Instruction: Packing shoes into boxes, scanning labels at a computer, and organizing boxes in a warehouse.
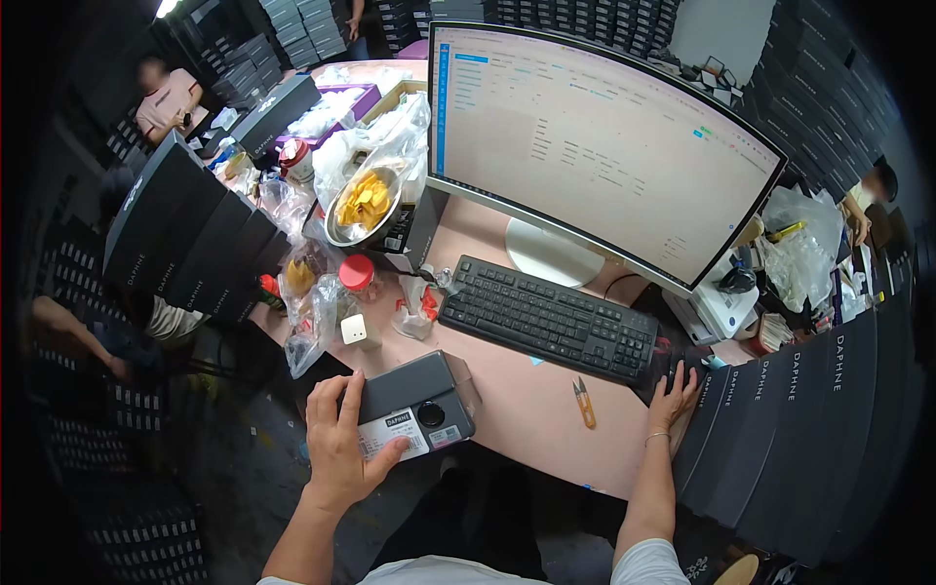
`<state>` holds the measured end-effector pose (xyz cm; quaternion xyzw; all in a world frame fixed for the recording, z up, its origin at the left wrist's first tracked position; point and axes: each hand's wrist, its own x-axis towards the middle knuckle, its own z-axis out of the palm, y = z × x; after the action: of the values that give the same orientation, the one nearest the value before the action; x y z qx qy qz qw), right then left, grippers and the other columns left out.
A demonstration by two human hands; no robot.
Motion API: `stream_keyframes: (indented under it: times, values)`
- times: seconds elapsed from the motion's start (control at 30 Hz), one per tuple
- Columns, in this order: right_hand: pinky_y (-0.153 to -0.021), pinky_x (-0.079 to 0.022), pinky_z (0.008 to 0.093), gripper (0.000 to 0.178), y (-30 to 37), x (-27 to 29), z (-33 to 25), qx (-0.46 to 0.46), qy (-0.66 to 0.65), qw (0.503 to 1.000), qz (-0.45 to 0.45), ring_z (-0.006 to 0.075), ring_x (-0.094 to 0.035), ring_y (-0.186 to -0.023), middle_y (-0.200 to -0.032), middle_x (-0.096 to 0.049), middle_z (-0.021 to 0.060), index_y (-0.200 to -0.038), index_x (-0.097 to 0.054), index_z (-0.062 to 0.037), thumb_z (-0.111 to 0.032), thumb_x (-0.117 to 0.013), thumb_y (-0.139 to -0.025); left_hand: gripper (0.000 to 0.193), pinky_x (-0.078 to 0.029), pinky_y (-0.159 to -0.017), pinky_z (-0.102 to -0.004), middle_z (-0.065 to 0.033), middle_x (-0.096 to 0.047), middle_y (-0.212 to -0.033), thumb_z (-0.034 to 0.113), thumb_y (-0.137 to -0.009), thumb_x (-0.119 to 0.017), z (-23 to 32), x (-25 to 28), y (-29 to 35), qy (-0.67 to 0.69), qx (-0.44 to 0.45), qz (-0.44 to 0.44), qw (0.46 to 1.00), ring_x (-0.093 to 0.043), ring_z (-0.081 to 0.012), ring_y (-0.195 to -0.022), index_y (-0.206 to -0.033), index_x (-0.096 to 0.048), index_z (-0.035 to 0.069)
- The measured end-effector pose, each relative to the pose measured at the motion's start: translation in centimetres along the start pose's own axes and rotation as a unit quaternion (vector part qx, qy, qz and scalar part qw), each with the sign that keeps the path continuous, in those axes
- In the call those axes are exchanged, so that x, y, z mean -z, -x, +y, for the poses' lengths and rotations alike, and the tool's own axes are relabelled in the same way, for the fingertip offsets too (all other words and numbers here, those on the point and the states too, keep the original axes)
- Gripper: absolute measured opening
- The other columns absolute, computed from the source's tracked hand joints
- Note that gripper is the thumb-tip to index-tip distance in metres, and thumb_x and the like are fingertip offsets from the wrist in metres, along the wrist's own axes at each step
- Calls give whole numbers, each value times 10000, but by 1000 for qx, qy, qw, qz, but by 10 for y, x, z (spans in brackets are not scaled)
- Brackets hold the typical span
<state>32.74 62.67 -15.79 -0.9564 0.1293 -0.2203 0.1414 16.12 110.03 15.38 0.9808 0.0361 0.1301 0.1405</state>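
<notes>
A dark grey shoebox (405,388) with a white label on its end sits tilted at the table's front edge. My left hand (341,439) grips its left side, thumb on the label and fingers over the top. Right of the black keyboard (551,317), my right hand (673,395) lies over a dark computer mouse on a dark pad; palm and fingers mostly hide the mouse. Between the keyboard and the front edge are yellow-handled thread snips (585,405). Behind the keyboard stands a lit monitor (595,146) showing a page of small text.
Stacked dark shoeboxes rise at the right (780,429) and left (185,234). Left of the keyboard are a white power adapter (355,330), a red-lidded jar (358,276), plastic bags and a metal bowl (341,232) of yellow pieces. Other people are farther back and at the sides.
</notes>
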Motion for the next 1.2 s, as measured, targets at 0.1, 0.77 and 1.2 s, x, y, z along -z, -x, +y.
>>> stream_keyframes:
  times: [0.1,0.77,1.2]
  values:
    - [-1098,-249,530,494,-1,0,-1,1,-9,1000,0,386,-356,-1300,-1412,-398,108,-1349,-531,-210,-219,-634,-866,816,-367,-977,-459,-217,-467,-1224,424,-721,-699,0,0,-1,5,0,5,1000,-450,-375,-1131,-1334,-454,-56]
    - [-1084,-272,524,513,0,-2,4,-21,0,1000,12,382,-352,-1316,-1425,-388,115,-1351,-525,-212,-203,-641,-851,1063,-219,-1080,-602,-177,-443,-1289,540,-567,-819,7,14,-8,-43,-41,-81,995,-408,-370,-1242,-1370,-393,-12]
    - [-1025,-373,478,464,-3,-7,14,63,29,996,62,364,-467,-1227,-1344,-471,167,-1326,-560,-172,-184,-638,-868,1416,-178,-1137,-447,-297,-273,-1491,369,-561,-918,-30,19,7,199,-72,-83,974,-313,-393,-1388,-1524,76,70]
